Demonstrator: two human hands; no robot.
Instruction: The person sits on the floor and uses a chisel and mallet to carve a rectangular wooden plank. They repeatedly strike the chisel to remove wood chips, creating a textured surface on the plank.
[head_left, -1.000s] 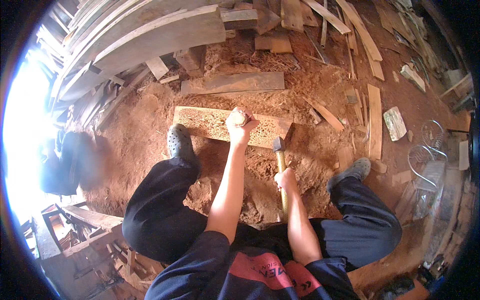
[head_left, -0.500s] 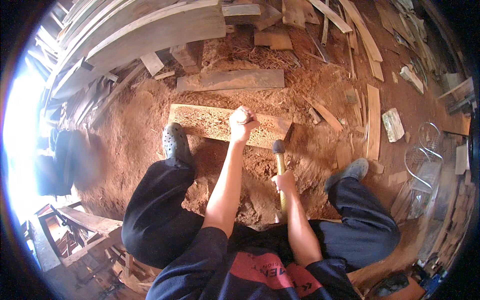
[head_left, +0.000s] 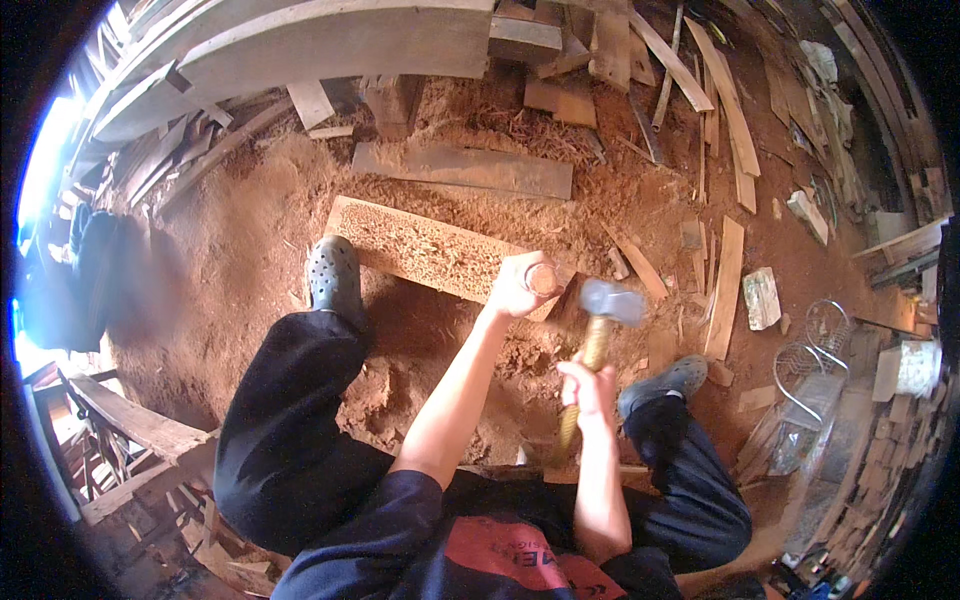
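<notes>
A pale wooden board, pitted all over with rough gouge marks, lies tilted on the reddish ground before me. My left hand is closed around a round wooden handle, like a chisel's, which I see end-on above the board's right end. Its lower part is hidden by the fist. In my right hand is a hammer with a grey metal head and a yellowish handle. The head is blurred by motion, a little right of the left fist and apart from it. My left shoe presses against the board's left end.
Beyond the board lies a darker plank. Large beams are stacked at the far left. Loose wood strips and a whitish block are on the right, near a wire frame. My right shoe rests on the dirt.
My left hand has moved right along the board with the handle. The hammer has been lifted and turned, its head now showing side-on. The view has shifted slightly.
</notes>
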